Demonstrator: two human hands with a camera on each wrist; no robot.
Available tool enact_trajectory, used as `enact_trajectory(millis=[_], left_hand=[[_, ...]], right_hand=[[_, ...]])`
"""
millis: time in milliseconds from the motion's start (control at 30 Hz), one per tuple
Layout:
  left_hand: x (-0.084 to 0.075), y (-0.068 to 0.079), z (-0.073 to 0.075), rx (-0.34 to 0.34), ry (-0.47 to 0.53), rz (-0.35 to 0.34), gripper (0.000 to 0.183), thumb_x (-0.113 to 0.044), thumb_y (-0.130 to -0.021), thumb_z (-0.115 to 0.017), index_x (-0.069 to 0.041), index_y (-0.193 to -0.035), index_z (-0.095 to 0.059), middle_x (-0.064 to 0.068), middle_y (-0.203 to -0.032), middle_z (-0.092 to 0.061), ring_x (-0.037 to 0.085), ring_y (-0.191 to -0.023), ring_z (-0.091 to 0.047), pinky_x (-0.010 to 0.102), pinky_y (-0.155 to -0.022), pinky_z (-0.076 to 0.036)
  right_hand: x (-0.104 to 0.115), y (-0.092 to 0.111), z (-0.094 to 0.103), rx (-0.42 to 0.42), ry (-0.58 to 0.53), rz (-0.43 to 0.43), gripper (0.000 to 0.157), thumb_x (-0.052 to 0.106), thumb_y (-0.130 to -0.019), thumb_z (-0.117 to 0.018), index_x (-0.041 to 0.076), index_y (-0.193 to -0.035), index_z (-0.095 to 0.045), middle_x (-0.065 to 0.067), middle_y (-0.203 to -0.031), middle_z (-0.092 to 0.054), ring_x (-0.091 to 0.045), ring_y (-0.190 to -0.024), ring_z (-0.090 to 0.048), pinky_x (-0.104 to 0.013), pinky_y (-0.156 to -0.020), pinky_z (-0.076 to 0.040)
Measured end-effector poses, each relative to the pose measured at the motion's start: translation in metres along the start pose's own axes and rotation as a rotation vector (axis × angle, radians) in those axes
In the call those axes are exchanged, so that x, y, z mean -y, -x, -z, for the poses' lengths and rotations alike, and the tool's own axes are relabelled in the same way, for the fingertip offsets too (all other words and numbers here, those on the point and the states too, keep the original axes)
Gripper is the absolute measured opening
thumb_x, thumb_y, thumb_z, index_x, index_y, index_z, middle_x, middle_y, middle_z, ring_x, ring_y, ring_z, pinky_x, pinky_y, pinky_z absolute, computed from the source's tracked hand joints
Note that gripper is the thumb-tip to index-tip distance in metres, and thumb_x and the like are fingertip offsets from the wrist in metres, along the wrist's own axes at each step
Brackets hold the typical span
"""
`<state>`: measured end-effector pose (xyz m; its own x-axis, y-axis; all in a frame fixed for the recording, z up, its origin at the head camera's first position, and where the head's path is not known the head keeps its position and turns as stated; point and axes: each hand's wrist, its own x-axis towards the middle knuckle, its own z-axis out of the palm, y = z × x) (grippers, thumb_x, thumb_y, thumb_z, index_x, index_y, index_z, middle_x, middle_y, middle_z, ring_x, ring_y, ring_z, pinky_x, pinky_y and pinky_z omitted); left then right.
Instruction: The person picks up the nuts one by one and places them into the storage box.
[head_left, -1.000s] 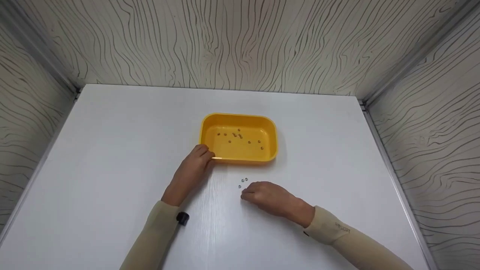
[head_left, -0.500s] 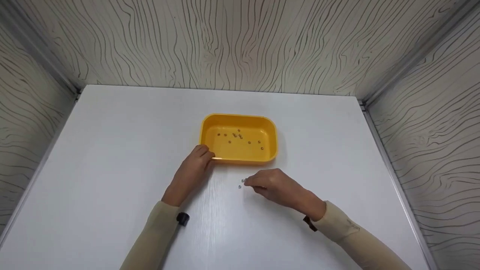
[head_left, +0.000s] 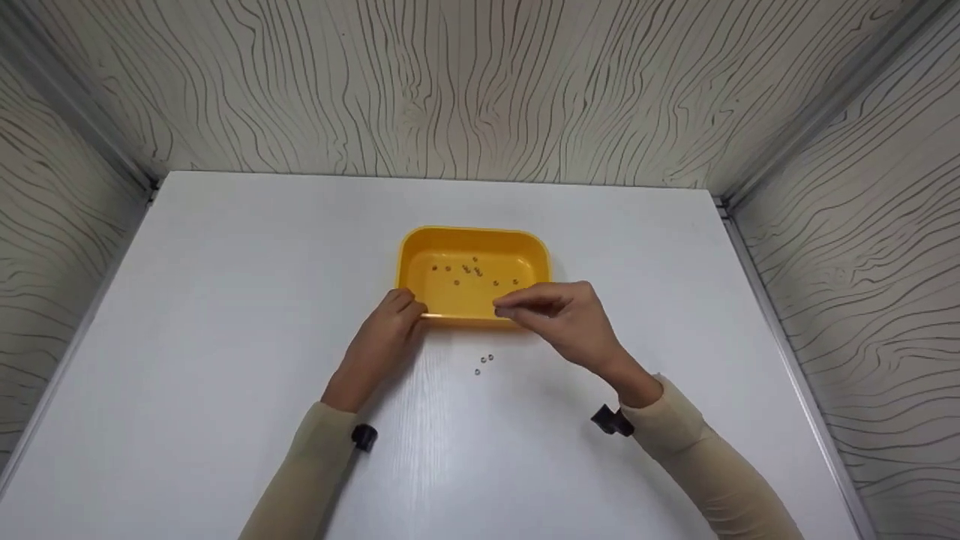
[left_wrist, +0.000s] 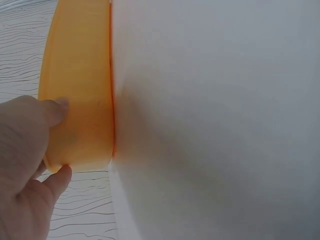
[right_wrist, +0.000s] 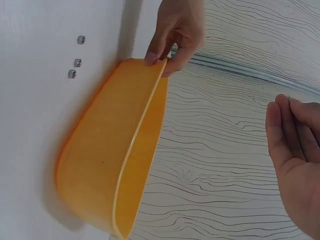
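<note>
A yellow plastic bin [head_left: 474,231] stands on the white table with several small metal nuts [head_left: 457,283] scattered over its floor. My left hand [head_left: 382,326] grips the bin's near left corner; in the left wrist view its thumb [left_wrist: 56,111] lies against the outer wall. Over the bin's near right rim, my right hand [head_left: 577,322] pinches a tiny nut [right_wrist: 288,98] between thumb and fingertips, mostly covered by them. Three loose nuts [right_wrist: 77,63] lie on the table just in front of the bin.
The white table [head_left: 247,300] is bounded by wood-grain panels [head_left: 450,90] at the back and sides, with metal rails along the corners. A black wrist strap piece [head_left: 613,420] sticks out by the right sleeve, another at the left.
My right hand has lifted from the tabletop beside the loose nuts and moved forward over the bin's near edge, carrying a nut. The left hand stays at the bin's corner.
</note>
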<state>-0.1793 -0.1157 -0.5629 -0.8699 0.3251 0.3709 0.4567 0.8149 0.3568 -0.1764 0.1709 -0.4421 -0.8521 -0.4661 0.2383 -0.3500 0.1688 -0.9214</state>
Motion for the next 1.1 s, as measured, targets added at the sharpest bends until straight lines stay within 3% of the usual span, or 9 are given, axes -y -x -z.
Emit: enact_trajectory(millis=[133, 333, 500, 700, 1100], left_hand=[[-0.001, -0.001, -0.001, -0.003, 0.011, 0.007, 0.009, -0.009, -0.1, -0.07, -0.005, -0.108, -0.073, 0.006, -0.108, -0.066, 0.021, -0.105, -0.059, 0.034, -0.095, -0.058], [-0.002, 0.0, -0.001, 0.008, 0.021, 0.021, 0.011, -0.01, -0.1, -0.071, -0.005, -0.11, -0.073, 0.006, -0.109, -0.066, 0.021, -0.105, -0.059, 0.034, -0.095, -0.058], [-0.001, 0.001, 0.0, -0.002, 0.021, 0.018, 0.012, -0.01, -0.099, -0.072, -0.004, -0.11, -0.073, 0.005, -0.11, -0.065, 0.02, -0.106, -0.059, 0.034, -0.096, -0.058], [-0.001, 0.001, 0.001, -0.011, 0.002, -0.003, 0.012, -0.013, -0.101, -0.07, -0.005, -0.11, -0.072, 0.005, -0.11, -0.065, 0.02, -0.107, -0.058, 0.033, -0.098, -0.058], [-0.002, 0.0, 0.0, 0.015, 0.003, 0.026, 0.015, -0.012, -0.101, -0.069, -0.005, -0.114, -0.072, 0.006, -0.112, -0.065, 0.021, -0.108, -0.059, 0.034, -0.099, -0.057]], right_hand=[[-0.004, -0.012, 0.006, -0.109, -0.089, -0.024, 0.017, 0.007, -0.093, -0.079, 0.004, -0.109, -0.082, -0.015, -0.108, -0.081, -0.021, -0.098, -0.079, -0.037, -0.09, -0.065], [-0.017, -0.025, 0.017, -0.283, -0.126, -0.078, 0.019, 0.014, -0.093, -0.081, 0.005, -0.109, -0.081, -0.009, -0.103, -0.081, -0.025, -0.095, -0.079, -0.035, -0.094, -0.064], [-0.029, -0.035, 0.023, -0.331, -0.203, -0.116, 0.024, 0.015, -0.093, -0.081, -0.001, -0.111, -0.078, -0.01, -0.103, -0.081, -0.026, -0.096, -0.08, -0.038, -0.094, -0.063], [-0.049, -0.048, 0.027, -0.413, -0.335, -0.242, 0.031, 0.012, -0.092, -0.081, -0.007, -0.115, -0.072, -0.011, -0.103, -0.081, -0.025, -0.098, -0.08, -0.037, -0.092, -0.064], [-0.082, -0.059, 0.026, -0.455, -0.191, -0.471, 0.021, 0.009, -0.095, -0.077, -0.002, -0.113, -0.073, -0.013, -0.107, -0.078, -0.016, -0.093, -0.079, -0.029, -0.088, -0.064]])
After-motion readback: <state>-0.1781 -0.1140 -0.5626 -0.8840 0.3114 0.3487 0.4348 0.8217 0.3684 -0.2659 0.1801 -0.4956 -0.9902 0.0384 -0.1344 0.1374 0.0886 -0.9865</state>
